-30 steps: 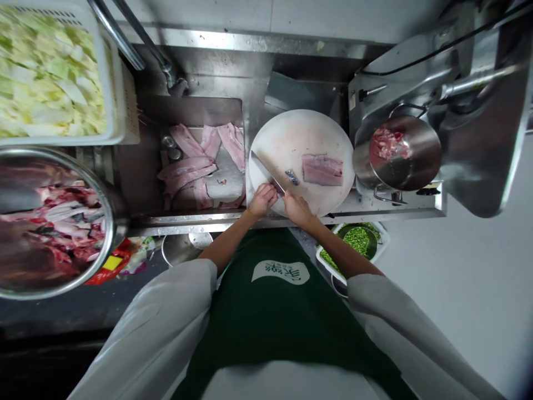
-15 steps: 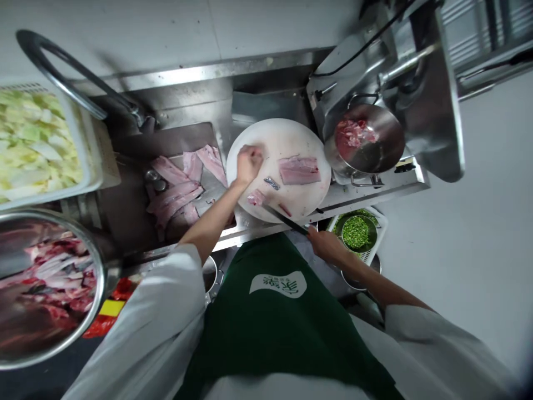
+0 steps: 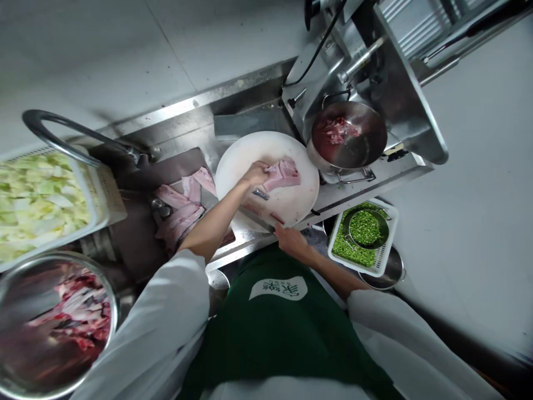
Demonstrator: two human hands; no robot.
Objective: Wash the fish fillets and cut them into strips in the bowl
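A round white cutting board [image 3: 250, 153] lies on the steel counter in front of me. My left hand [image 3: 255, 174] reaches over it and is closed on the edge of a pale pink slab of meat [image 3: 285, 173] in the board's middle. My right hand [image 3: 290, 240] is at the board's near edge, gripping the handle of a knife [image 3: 259, 218] whose blade lies flat across the near side of the board. A small dark scrap [image 3: 260, 194] lies just below my left hand.
Pink meat strips [image 3: 179, 214] lie in the sink on the left. A steel pot with cut meat [image 3: 347, 139] stands right of the board. A white basket of cabbage [image 3: 39, 194], a steel bowl of meat [image 3: 62, 322] and a tray of chopped greens [image 3: 362, 233] surround me.
My left hand moved right across the board and took hold of the meat slab. My right hand with the knife drew in to the board's near edge. The view swung leftwards.
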